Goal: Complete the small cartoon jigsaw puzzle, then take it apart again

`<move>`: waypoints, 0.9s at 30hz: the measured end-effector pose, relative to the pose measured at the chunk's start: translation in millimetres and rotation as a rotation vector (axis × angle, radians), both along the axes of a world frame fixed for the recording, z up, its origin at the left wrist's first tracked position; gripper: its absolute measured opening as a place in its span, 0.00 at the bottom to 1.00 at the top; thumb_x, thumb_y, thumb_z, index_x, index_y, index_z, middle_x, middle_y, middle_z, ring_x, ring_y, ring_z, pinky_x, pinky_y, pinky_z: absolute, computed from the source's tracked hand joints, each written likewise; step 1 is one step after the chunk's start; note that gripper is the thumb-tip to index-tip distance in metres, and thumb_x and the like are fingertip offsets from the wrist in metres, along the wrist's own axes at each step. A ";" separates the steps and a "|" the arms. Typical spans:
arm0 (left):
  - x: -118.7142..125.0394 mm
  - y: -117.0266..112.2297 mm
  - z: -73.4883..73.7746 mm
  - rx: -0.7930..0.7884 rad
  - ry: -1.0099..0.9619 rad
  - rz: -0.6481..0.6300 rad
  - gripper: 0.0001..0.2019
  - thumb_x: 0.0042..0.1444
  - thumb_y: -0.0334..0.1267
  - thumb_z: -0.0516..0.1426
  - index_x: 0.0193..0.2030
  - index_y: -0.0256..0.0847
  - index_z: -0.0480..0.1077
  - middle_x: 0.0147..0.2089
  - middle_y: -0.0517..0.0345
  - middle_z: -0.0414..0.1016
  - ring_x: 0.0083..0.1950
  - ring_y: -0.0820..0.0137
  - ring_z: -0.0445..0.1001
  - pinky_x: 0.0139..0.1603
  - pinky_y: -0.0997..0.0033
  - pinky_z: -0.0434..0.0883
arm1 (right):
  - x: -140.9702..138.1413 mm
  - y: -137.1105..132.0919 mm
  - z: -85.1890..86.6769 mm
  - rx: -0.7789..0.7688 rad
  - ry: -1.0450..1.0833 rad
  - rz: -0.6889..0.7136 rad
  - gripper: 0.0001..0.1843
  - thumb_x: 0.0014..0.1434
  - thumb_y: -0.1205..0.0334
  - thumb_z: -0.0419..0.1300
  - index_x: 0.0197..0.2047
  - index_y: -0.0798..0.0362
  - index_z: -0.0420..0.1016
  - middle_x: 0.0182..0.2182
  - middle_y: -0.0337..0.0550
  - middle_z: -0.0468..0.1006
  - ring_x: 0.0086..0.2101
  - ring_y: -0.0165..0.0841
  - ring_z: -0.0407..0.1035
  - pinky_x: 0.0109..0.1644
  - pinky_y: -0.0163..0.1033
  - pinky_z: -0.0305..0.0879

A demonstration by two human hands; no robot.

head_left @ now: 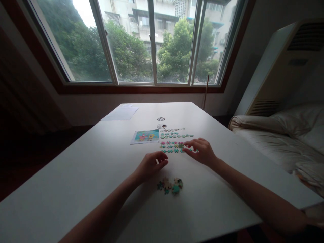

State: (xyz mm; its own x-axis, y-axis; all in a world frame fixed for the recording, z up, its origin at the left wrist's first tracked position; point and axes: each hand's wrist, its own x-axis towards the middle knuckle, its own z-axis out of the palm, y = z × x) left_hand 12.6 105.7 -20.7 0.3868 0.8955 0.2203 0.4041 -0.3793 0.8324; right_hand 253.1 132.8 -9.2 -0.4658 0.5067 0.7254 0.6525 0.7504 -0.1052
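Observation:
Near the middle of the white table (101, 175), my right hand (201, 151) pinches a dark green jigsaw puzzle piece (181, 146) between thumb and fingertips, over rows of laid-out puzzle pieces (176, 151). The hand covers the right end of the lower rows. My left hand (152, 163) rests just below the rows at their left, fingers loosely curled and apart from the thumb, with nothing visible in it. Closer to me lies a loose heap of puzzle pieces (175, 189), teal and beige. A picture sheet (145, 136) with colourful cartoon figures lies left of the rows.
Two small round items (162, 126) lie beyond the rows. White paper (120, 113) lies at the table's far left corner. A pale sofa (273, 135) and a tall floor unit with vents (265, 71) stand at the right. A window (172, 50) is ahead.

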 end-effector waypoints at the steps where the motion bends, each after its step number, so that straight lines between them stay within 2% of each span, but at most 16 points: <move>1: -2.6 0.3 -0.1 0.101 0.119 -0.029 0.06 0.49 0.36 0.55 0.32 0.38 0.70 0.26 0.59 0.71 0.27 0.75 0.67 0.30 0.75 0.64 | 7.7 4.4 1.1 0.005 0.017 -0.030 0.12 0.54 0.53 0.55 0.36 0.51 0.73 0.25 0.40 0.75 0.23 0.26 0.64 0.34 0.35 0.57; 3: -6.4 0.5 -0.4 0.219 0.272 -0.097 0.06 0.50 0.33 0.53 0.32 0.38 0.71 0.25 0.60 0.70 0.27 0.75 0.66 0.30 0.76 0.63 | 22.4 11.7 3.3 0.007 0.038 -0.077 0.13 0.55 0.52 0.54 0.37 0.52 0.73 0.25 0.40 0.75 0.23 0.27 0.64 0.35 0.35 0.58; 7: -8.3 0.4 -1.1 0.281 0.376 -0.153 0.07 0.51 0.30 0.51 0.32 0.38 0.70 0.26 0.59 0.70 0.27 0.75 0.65 0.29 0.77 0.63 | 39.6 19.1 6.0 0.020 0.058 -0.122 0.13 0.54 0.52 0.55 0.36 0.52 0.72 0.26 0.40 0.74 0.21 0.26 0.63 0.34 0.35 0.59; 20: -8.1 -3.9 4.4 0.311 0.439 -0.149 0.08 0.51 0.29 0.50 0.31 0.39 0.70 0.28 0.57 0.70 0.28 0.74 0.66 0.30 0.78 0.63 | 40.5 26.5 4.7 -0.057 -0.002 -0.162 0.16 0.55 0.49 0.52 0.38 0.52 0.72 0.26 0.41 0.75 0.21 0.27 0.62 0.33 0.35 0.59; 23: -10.9 -4.1 2.9 0.306 0.435 -0.147 0.08 0.51 0.29 0.50 0.31 0.39 0.70 0.28 0.58 0.70 0.28 0.74 0.66 0.29 0.78 0.63 | 43.7 43.7 3.6 -0.141 -0.020 -0.216 0.17 0.55 0.49 0.52 0.39 0.52 0.71 0.26 0.41 0.74 0.21 0.27 0.63 0.31 0.34 0.59; 27: -14.1 -4.3 2.7 0.321 0.446 -0.146 0.08 0.50 0.29 0.50 0.31 0.39 0.70 0.28 0.58 0.69 0.28 0.74 0.66 0.29 0.78 0.62 | 52.0 86.2 -3.6 -0.352 -0.089 -0.315 0.16 0.52 0.47 0.54 0.35 0.50 0.72 0.23 0.38 0.74 0.23 0.28 0.65 0.30 0.33 0.58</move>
